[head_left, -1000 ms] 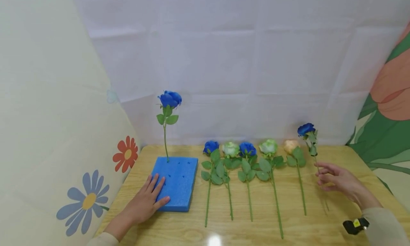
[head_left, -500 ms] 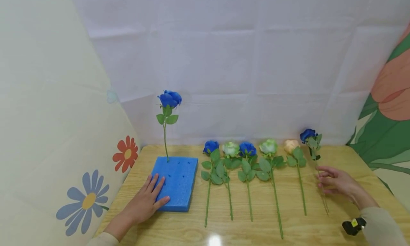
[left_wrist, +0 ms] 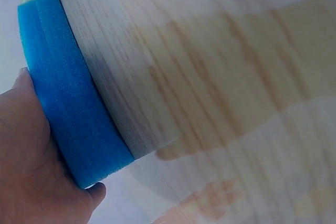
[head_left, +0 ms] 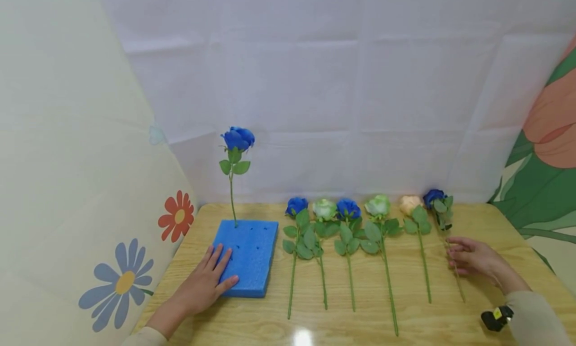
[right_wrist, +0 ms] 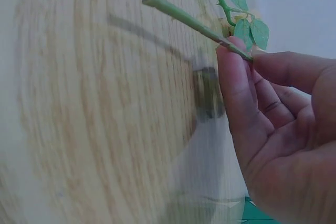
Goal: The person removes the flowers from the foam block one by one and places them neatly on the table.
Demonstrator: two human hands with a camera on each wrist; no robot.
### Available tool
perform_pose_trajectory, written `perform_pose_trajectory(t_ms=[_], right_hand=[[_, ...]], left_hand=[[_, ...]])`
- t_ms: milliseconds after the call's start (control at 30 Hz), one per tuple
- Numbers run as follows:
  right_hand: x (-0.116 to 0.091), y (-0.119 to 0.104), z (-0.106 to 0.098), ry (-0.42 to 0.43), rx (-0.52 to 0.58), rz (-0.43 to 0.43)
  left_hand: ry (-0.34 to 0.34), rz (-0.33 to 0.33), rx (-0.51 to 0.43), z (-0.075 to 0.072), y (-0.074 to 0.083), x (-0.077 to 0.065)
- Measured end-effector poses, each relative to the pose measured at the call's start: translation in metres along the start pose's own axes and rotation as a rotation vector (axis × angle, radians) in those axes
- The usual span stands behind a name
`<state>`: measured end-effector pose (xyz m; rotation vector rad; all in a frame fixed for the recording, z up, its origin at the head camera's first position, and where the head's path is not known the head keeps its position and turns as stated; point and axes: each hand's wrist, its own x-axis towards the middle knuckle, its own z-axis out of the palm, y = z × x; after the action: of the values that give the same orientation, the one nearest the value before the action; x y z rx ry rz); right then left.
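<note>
My left hand rests with spread fingers on the left part of a blue foam block. In the left wrist view the block's side shows beside the hand. One blue rose stands upright at the block's back left, its stem in the foam. At the right of the table, my right hand pinches the stem of another blue rose between thumb and fingertips. The right wrist view shows that green stem, its cut end pointing away from the hand and its shadow on the wood.
Left of the held rose lie a peach rose, a green-white rose, a blue rose, another green-white rose and another blue rose. They lie in a row on the wooden table. A white cloth hangs behind.
The right hand has lowered the blue rose, its bloom sinking toward the table and shifting slightly right, beside the peach rose. The left hand and the foam block have stayed in place.
</note>
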<state>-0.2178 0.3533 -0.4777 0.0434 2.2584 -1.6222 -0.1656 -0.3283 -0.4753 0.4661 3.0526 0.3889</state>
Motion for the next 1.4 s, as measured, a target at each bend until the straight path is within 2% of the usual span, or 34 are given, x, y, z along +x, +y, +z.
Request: perform_pose_trajectory(t_ms=[233,567,833,1100,1400], right_hand=[[0.002,0.002,0.0,0.006,-0.024,0.022],[0.004,0.01,-0.001,0.014,0.047,0.081],[0.001,0.009,-0.002,-0.029,0.059,0.039],[0.001,0.006,-0.003,-0.015,0.005,0.037],[0.001,0.0,-0.005,0.02,-0.035,0.106]], left_hand=[[-0.007,-0.004,0.0,-0.001,0.0,0.0],[-0.012,-0.008,-0.001,0.0,0.001,-0.001],[0.038,0.029,-0.037,0.003,-0.001,-0.001],[-0.006,-0.007,-0.024,0.001,0.0,-0.001],[0.048,0.044,-0.042,0.005,-0.003,-0.001]])
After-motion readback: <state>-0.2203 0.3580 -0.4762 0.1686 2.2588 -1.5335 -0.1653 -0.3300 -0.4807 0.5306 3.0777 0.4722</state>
